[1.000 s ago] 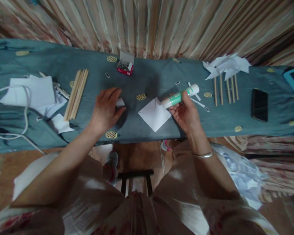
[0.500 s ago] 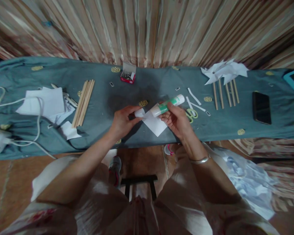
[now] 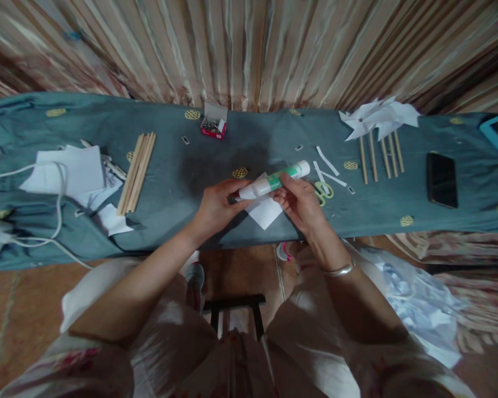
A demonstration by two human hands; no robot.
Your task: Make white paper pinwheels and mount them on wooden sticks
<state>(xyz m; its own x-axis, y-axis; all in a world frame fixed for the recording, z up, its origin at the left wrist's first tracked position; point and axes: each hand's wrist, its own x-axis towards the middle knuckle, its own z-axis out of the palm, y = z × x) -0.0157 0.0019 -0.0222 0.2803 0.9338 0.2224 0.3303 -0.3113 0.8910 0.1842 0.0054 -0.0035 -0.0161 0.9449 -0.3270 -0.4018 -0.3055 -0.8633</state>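
Tube [image 3: 274,179] between both hands [image 3: 216,207] [image 3: 305,203]

I see bare desk [image 3: 172,190] left of the left grip [image 3: 216,208] up to the wooden sticks [image 3: 136,174]; scissors [image 3: 325,193] and paper strips [image 3: 327,161] crowd in right of the right grip [image 3: 302,203].

i have the left forearm [image 3: 149,282] and right forearm [image 3: 336,254] angled inward out there, the left hand [image 3: 216,207] pinching at the fingertips [image 3: 241,183], the right hand [image 3: 305,202] gripping, thumb [image 3: 292,182] uppermost.
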